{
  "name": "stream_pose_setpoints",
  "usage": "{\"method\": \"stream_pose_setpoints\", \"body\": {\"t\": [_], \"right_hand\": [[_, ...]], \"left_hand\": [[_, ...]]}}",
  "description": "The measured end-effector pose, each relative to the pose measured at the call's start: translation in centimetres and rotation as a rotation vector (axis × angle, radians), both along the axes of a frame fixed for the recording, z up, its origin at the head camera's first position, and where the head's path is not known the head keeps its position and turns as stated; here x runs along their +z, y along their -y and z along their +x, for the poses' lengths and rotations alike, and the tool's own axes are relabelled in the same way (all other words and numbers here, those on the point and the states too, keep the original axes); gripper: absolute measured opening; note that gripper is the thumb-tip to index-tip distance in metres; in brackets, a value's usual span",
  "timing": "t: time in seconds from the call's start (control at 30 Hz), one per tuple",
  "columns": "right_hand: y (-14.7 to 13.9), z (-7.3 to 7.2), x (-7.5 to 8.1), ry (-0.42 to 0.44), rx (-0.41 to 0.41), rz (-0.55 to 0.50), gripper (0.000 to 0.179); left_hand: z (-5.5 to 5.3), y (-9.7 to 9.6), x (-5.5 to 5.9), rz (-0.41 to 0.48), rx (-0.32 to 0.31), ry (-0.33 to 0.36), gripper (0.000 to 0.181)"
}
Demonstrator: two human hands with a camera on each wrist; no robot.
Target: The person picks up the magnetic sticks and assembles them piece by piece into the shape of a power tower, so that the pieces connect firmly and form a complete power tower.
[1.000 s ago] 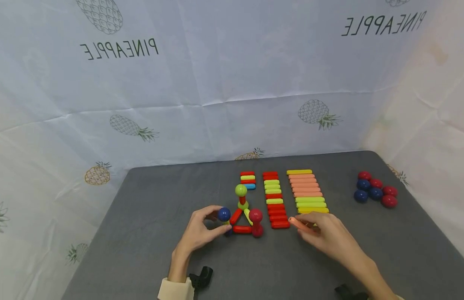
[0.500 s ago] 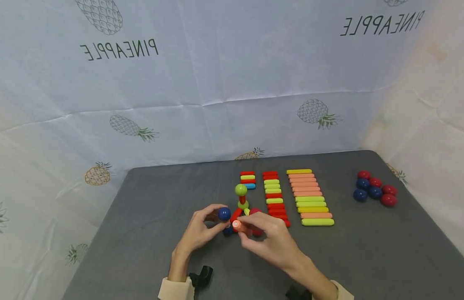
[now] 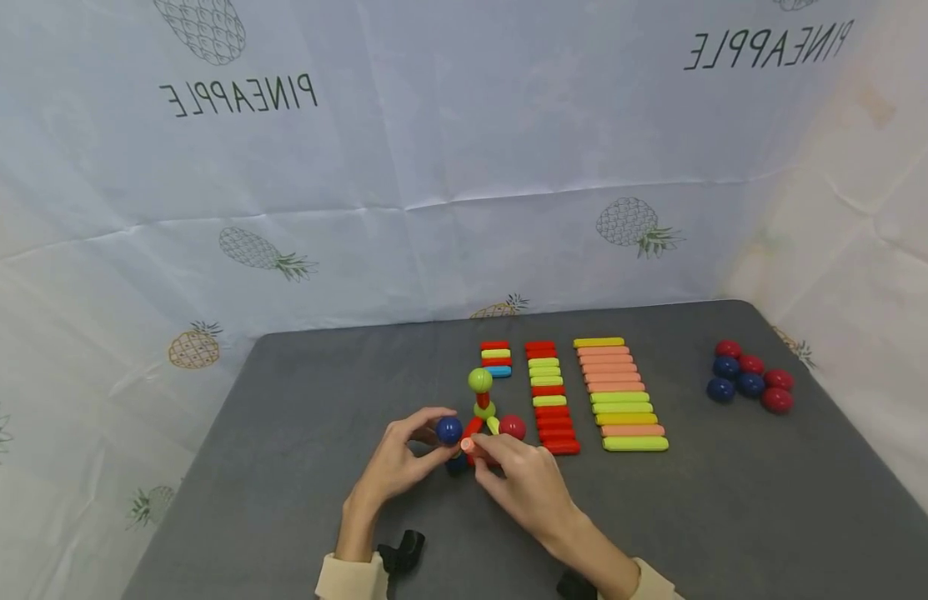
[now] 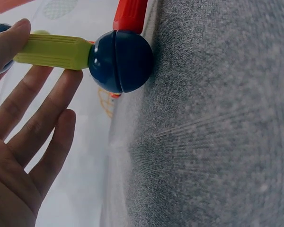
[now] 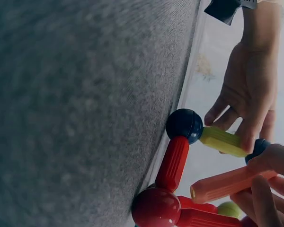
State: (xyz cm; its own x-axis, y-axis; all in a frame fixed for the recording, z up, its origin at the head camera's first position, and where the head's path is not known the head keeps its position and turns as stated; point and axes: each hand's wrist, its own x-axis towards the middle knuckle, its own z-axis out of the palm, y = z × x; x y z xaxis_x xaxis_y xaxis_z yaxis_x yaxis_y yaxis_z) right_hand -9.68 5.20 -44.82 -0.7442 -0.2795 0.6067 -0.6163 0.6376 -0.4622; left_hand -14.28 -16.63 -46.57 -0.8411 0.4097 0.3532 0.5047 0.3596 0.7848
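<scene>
Far L, the pineapple-print cloth [image 3: 193,350] hangs down behind the grey table [image 3: 306,383]. Next along, the L hand [image 3: 403,450], cream cuff [image 3: 351,578] & blk wrist cam [image 3: 403,552] below it, is part-closed: thumb & a couple of fingers pinch the yellow-green rod [image 4: 54,52], little finger loose. That rod stands approx. upright btwn the upper blue ball [image 3: 448,430] & the lower blue ball [image 4: 120,61], which sits on the table. A red rod [image 5: 173,163] links the lower one to a red ball [image 5: 156,207], at another corner of the triangular frame.

Just R & behind, the top green ball [image 3: 480,380] sits on a short upright red rod w/ another green ball under it. Beyond, a short stack of sticks [image 3: 496,362].

The R hand [image 3: 527,483] is nearly closed, thumb & fingertips pinching the orange rod [image 3: 468,446], held tilted nr the upper blue ball; can't tell if they touch. Upper red ball [image 3: 512,427] shows just behind those fingers.

Further R: mid column of red & green sticks [image 3: 548,392], then longer yellow/orange/green sticks [image 3: 624,396]. Far R, 7 loose balls [image 3: 750,385], 4 red, 3 blue.
</scene>
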Motion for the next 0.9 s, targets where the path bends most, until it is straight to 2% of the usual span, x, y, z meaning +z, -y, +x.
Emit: {"method": "stream_pose_setpoints", "body": {"t": [0.37,0.63,0.9], "right_hand": [[0.7,0.0,0.4,0.182,-0.035,0.068,0.029],[0.9,0.0,0.7,0.228,-0.032,0.108,0.024],[1.2,-0.3,0.6,0.227,-0.044,0.136,0.025]], "left_hand": [[0.1,-0.1,0.0,0.003,-0.004,0.008,0.04],[0.1,0.0,0.1,0.0,-0.009,0.001,0.041],[0.1,-0.1,0.1,-0.009,-0.031,0.019,0.043]]}}
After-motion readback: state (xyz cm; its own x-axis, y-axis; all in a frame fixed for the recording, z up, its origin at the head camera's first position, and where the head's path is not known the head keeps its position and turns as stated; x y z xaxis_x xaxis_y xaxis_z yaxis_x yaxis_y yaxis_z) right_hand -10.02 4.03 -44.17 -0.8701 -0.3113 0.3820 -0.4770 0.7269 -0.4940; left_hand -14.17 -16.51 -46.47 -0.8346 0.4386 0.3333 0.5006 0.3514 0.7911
